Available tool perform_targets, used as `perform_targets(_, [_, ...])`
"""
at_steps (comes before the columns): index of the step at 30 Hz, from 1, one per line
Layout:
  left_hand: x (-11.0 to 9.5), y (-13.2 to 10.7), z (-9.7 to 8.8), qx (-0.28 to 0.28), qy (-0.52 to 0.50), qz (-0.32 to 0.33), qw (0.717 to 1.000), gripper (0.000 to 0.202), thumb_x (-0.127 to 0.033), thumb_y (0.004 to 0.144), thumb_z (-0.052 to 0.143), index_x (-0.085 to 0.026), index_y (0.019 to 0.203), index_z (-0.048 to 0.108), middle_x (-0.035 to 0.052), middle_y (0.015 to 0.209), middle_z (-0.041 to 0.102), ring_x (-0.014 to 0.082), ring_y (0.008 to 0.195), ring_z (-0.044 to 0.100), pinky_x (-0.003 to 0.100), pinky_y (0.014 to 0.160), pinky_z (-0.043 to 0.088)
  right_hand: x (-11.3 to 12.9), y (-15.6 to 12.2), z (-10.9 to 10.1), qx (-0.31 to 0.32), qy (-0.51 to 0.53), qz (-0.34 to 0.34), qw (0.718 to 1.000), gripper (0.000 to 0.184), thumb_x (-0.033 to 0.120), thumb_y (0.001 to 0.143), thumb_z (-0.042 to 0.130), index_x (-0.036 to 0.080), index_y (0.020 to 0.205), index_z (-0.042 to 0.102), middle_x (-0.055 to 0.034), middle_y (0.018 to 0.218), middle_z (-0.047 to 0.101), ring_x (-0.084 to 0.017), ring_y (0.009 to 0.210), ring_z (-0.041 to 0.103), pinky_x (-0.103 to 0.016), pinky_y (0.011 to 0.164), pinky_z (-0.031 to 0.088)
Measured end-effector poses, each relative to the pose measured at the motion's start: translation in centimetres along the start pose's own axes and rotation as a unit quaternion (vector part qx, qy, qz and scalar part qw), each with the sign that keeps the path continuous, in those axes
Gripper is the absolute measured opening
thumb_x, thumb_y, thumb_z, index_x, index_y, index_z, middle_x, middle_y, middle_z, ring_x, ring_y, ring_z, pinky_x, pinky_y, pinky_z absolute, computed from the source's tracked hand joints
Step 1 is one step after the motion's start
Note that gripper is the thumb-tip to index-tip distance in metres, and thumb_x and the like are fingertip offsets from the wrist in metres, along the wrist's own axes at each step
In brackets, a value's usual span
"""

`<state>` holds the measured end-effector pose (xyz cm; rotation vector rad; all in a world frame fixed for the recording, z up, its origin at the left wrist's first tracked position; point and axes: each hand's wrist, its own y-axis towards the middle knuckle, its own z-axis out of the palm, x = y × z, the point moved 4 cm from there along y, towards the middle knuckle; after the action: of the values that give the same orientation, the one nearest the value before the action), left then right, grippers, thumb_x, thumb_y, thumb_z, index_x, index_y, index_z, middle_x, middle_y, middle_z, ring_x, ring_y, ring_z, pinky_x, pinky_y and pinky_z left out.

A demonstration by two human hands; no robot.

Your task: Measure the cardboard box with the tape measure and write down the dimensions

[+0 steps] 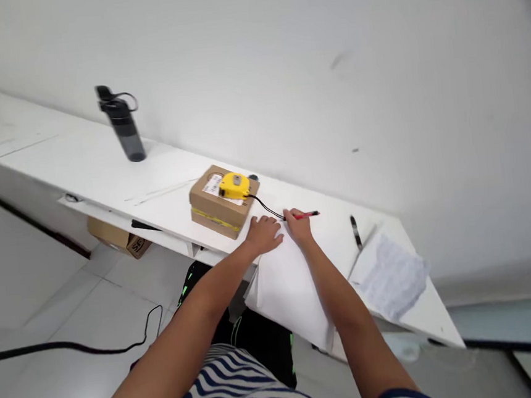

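Observation:
My right hand (298,227) is closed around a red pen (308,214) with a black end, its tip over the top part of a white sheet of paper (287,277). Beside it my left hand (263,234) lies flat with fingers spread, at the upper left of that sheet. A yellow tape measure (234,185) rests on top of a small brown cardboard box (218,218), just beyond my left hand. From the tape measure a black wrist cord (267,207) trails down toward my right hand. The sheet hangs over the front edge of the desk.
A dark water bottle (124,128) stands at the back left of the white desk (89,155). To the right lie a black pen (356,233) and a crumpled written sheet (393,274). Below the desk sits another cardboard box (117,235). A black cable (74,346) crosses the lower left.

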<state>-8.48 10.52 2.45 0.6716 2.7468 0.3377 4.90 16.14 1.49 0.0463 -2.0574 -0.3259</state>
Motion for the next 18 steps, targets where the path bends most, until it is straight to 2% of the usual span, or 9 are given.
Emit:
perform_targets(2, [-0.3, -0.9, -0.5, -0.020, 0.005, 0.010, 1.000, 0.028, -0.035, 0.093, 0.048, -0.016, 0.098, 0.068, 0.0110, 0.111, 0.068, 0.0272, 0.105, 0.059, 0.043, 0.086, 0.040, 0.6, -0.3, -0.1, -0.006, -0.046, -0.028, 0.999, 0.036, 0.050, 0.086, 0.049, 0.020, 0.065, 0.051, 0.0007, 0.060, 0.053, -0.015, 0.063, 0.049, -0.028, 0.063, 0.041])
perform_targets(5, [-1.6, -4.5, -2.1, -0.076, -0.003, 0.071, 0.995, 0.032, -0.034, 0.096, 0.043, -0.017, 0.086, 0.068, 0.0084, 0.090, 0.071, 0.0210, 0.086, 0.063, 0.037, 0.074, 0.040, 1.6, -0.9, -0.4, 0.013, -0.227, -0.088, 0.970, 0.027, 0.036, 0.091, 0.045, 0.017, 0.094, 0.065, -0.0084, 0.095, 0.065, -0.019, 0.081, 0.059, -0.029, 0.071, 0.045])
perform_targets(8, [-1.2, -10.1, -5.3, -0.207, -0.042, 0.131, 0.969, 0.032, -0.037, 0.095, 0.045, -0.020, 0.074, 0.064, 0.0042, 0.073, 0.067, 0.0166, 0.070, 0.060, 0.034, 0.066, 0.039, 2.8, -1.0, -0.8, 0.051, -0.324, -0.106, 0.939, 0.033, 0.019, 0.086, 0.047, 0.021, 0.113, 0.066, -0.0116, 0.121, 0.059, -0.022, 0.100, 0.061, -0.033, 0.080, 0.047])
perform_targets(10, [1.5, -13.4, -8.3, -0.327, -0.083, 0.076, 0.938, 0.030, -0.035, 0.094, 0.047, -0.021, 0.071, 0.061, 0.0044, 0.074, 0.067, 0.0168, 0.071, 0.060, 0.033, 0.069, 0.042, 4.9, -0.6, -1.1, 0.036, -0.275, -0.114, 0.954, 0.038, 0.019, 0.088, 0.045, 0.021, 0.121, 0.064, -0.0124, 0.127, 0.058, -0.023, 0.107, 0.059, -0.035, 0.088, 0.048])
perform_targets(12, [5.9, -15.3, -11.1, -0.423, -0.140, -0.050, 0.894, 0.026, -0.037, 0.094, 0.047, -0.021, 0.079, 0.062, 0.0066, 0.081, 0.067, 0.0192, 0.080, 0.061, 0.035, 0.077, 0.046, 8.3, -0.1, -1.0, 0.006, -0.165, -0.132, 0.977, 0.041, 0.030, 0.095, 0.038, 0.018, 0.128, 0.059, -0.0139, 0.131, 0.057, -0.022, 0.111, 0.058, -0.037, 0.094, 0.047])
perform_targets(13, [8.3, -15.6, -12.0, -0.441, -0.165, -0.119, 0.874, 0.023, -0.040, 0.092, 0.050, -0.021, 0.088, 0.063, 0.0082, 0.089, 0.068, 0.0213, 0.089, 0.061, 0.036, 0.082, 0.046, 10.3, 0.1, -0.6, -0.007, -0.098, -0.140, 0.985, 0.045, 0.040, 0.096, 0.036, 0.017, 0.129, 0.057, -0.0145, 0.133, 0.057, -0.023, 0.111, 0.058, -0.038, 0.096, 0.047])
perform_targets(15, [12.5, -15.0, -12.9, -0.424, -0.236, -0.226, 0.845, 0.042, -0.048, 0.086, 0.059, -0.020, 0.117, 0.058, 0.0134, 0.122, 0.062, 0.0263, 0.113, 0.056, 0.040, 0.093, 0.045, 14.0, 0.4, 1.3, 0.046, -0.028, -0.164, 0.985, 0.053, 0.056, 0.094, 0.039, 0.018, 0.124, 0.061, -0.0135, 0.132, 0.059, -0.024, 0.119, 0.055, -0.040, 0.101, 0.044])
perform_targets(16, [14.0, -14.2, -12.8, -0.393, -0.288, -0.250, 0.836, 0.054, -0.052, 0.084, 0.060, -0.019, 0.126, 0.053, 0.0150, 0.132, 0.056, 0.0280, 0.121, 0.052, 0.040, 0.096, 0.045, 15.6, 0.4, 2.6, 0.082, -0.015, -0.173, 0.981, 0.056, 0.061, 0.091, 0.042, 0.019, 0.124, 0.061, -0.0126, 0.132, 0.060, -0.024, 0.121, 0.054, -0.040, 0.103, 0.042])
perform_targets(18, [15.7, -12.3, -12.2, -0.300, -0.388, -0.253, 0.834, 0.063, -0.057, 0.084, 0.057, -0.016, 0.131, 0.050, 0.0161, 0.136, 0.055, 0.0291, 0.124, 0.052, 0.040, 0.098, 0.045, 17.8, 0.1, 5.3, 0.151, -0.008, -0.173, 0.973, 0.061, 0.066, 0.084, 0.052, 0.021, 0.125, 0.060, -0.0112, 0.127, 0.062, -0.024, 0.116, 0.057, -0.041, 0.101, 0.044])
